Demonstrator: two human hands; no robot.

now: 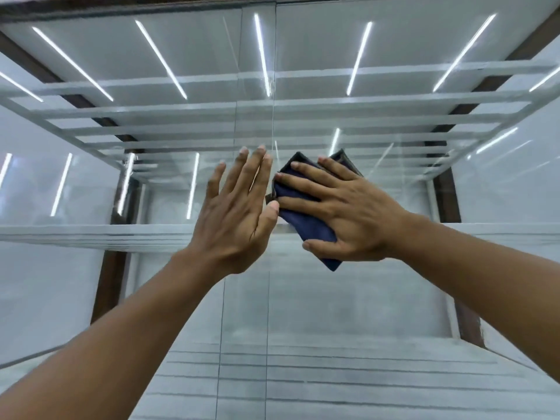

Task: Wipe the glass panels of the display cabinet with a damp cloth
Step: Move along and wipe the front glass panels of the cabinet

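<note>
The display cabinet (112, 277) fills the view: dark brown uprights frame tall front glass panels (348, 313), and behind them glass shelves (75, 234) sit one above another under white light strips (262, 53). Two thin vertical edges run down the middle of the front, which suggests two panes overlapping there, perhaps sliding ones. I cannot tell for certain.

The glass is the hard, smooth and breakable part of the job. It will take firm flat pressure but not a knock. If the panes do slide, a sideways wipe could shift one, so a bracing hand makes sense.

The dark blue cloth (306, 225) is folded into a thick oblong pad and lies flat against the glass near that middle join, at about the height of a shelf edge. It looks soft, light and limp, so it is easy to bunch. Whether it is damp cannot be seen. It is best held under a flat palm laid across its middle, so the folds stay together and the whole face rubs.

The right hand (348, 219) does that. Its fingers (306, 180) are straight and spread over the upper half of the pad, and the thumb lies along the lower edge. One corner of the pad pokes out below the hand.

The left hand (233, 219) is just beside the cloth and holds nothing. Its fingers (251, 174) are straight, close together and pointing up, seemingly laid against the pane, and the thumb tip is touching or nearly touching the cloth's edge.
</note>
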